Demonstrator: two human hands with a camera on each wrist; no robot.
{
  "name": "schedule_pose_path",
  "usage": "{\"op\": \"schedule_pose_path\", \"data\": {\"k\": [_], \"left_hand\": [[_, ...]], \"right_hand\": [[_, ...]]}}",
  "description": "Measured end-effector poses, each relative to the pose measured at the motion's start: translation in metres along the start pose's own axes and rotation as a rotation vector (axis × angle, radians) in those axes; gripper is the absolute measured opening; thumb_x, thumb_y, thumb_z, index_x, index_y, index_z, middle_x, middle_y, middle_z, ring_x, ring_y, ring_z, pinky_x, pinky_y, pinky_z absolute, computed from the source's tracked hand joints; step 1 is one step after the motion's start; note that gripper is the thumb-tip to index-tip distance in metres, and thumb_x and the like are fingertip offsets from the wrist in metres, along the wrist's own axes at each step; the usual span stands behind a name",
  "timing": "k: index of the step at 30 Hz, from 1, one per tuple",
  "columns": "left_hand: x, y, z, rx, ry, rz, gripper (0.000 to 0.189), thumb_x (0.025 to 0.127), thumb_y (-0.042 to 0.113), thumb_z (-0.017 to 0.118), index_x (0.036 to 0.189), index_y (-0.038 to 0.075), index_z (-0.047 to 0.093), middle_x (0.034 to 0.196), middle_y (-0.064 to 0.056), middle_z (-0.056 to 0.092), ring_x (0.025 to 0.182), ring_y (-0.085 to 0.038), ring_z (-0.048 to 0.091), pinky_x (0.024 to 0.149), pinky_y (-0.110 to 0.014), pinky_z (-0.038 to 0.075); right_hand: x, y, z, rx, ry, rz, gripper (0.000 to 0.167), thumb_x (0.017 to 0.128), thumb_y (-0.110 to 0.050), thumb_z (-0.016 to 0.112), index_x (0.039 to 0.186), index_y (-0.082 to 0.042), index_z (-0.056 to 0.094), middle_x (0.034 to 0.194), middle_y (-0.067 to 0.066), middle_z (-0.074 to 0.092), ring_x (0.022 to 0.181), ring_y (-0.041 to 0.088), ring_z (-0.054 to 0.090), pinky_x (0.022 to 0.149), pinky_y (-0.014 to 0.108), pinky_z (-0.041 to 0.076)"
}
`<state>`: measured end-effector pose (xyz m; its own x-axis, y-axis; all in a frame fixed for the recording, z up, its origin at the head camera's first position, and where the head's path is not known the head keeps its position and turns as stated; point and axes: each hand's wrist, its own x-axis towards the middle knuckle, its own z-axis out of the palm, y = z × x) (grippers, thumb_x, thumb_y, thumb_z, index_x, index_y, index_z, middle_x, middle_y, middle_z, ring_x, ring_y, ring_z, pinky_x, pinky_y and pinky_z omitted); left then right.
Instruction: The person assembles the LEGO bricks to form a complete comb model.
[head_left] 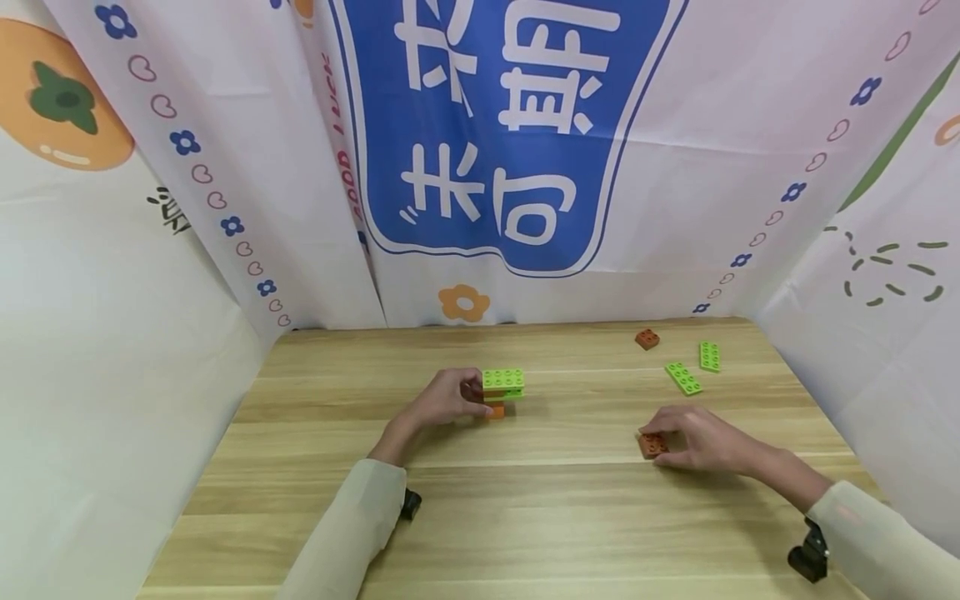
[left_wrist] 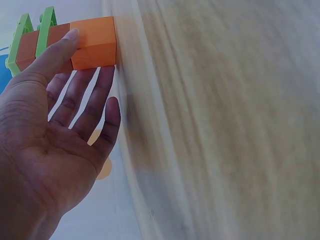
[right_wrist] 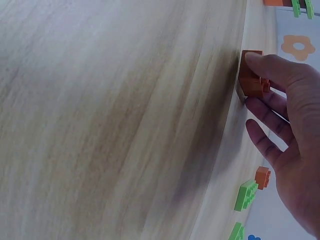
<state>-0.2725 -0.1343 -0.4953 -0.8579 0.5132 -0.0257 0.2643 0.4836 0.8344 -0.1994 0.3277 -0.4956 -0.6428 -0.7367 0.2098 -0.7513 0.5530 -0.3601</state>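
Near the middle of the table, my left hand [head_left: 448,397] grips a small stack of toy building bricks [head_left: 502,380] from its left side. The left wrist view shows the stack's orange base block [left_wrist: 94,42], brown bricks [left_wrist: 59,33] and two light green plates [left_wrist: 46,31]; the thumb lies across it and the fingers reach behind. To the right, my right hand [head_left: 697,437] pinches a reddish-brown brick [head_left: 652,446] between thumb and fingers. In the right wrist view this brown brick [right_wrist: 252,74] is at or just above the tabletop, its studs facing away from the table.
Beyond the right hand lie another brown brick [head_left: 647,338] and two green studded plates, one slanted [head_left: 683,377] and one nearer the right edge [head_left: 709,356]. The wood-grain table [head_left: 525,517] is bounded by printed white cloth [head_left: 420,287] at the back and sides.
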Motion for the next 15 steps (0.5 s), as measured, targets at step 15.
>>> {"op": "schedule_pose_path", "data": {"k": [15], "left_hand": [[-0.0018,0.0011,0.0006,0.006,0.008,-0.001,0.024,0.087,0.012,0.089,0.101,0.011,0.070,0.107,-0.004,0.075,0.093,-0.018,0.069,0.083,-0.033,0.059]], "right_hand": [[0.0042,-0.0014,0.0028,0.002,0.014,0.020,0.037,0.084,-0.014,0.090,0.119,-0.008,0.078,0.108,-0.007,0.075,0.097,0.004,0.068,0.082,0.032,0.062]]}}
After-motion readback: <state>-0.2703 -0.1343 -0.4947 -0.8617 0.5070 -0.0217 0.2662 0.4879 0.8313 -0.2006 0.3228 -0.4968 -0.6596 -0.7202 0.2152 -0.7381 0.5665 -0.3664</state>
